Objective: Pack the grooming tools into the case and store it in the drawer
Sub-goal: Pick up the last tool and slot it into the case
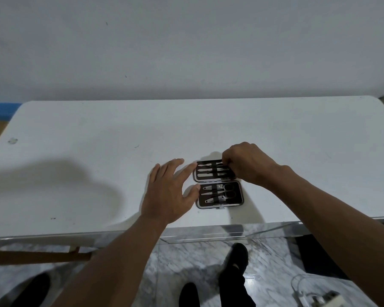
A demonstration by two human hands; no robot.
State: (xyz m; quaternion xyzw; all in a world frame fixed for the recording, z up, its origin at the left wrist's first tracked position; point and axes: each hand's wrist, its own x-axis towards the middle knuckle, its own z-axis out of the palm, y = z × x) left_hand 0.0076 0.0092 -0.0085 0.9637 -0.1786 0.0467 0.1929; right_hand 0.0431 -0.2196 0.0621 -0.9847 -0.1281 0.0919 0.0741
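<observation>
A small dark grooming case (238,196) lies open flat on the white table (98,134), near its front edge. Its far half holds slim metal tools (206,170) under a black strap. The near half holds nail clippers, a file and scissors (220,193). My right hand (246,165) rests over the right end of the far half, fingertips pinched on a tool end there. My left hand (166,191) lies spread on the table just left of the case, with forefinger and thumb touching its left edge.
A clear acrylic drawer (220,234) projects from under the table's front edge, below the case. The marble floor shows dark shoes (237,255) and a white power strip with cable (315,299) at the lower right. The wall stands right behind the table.
</observation>
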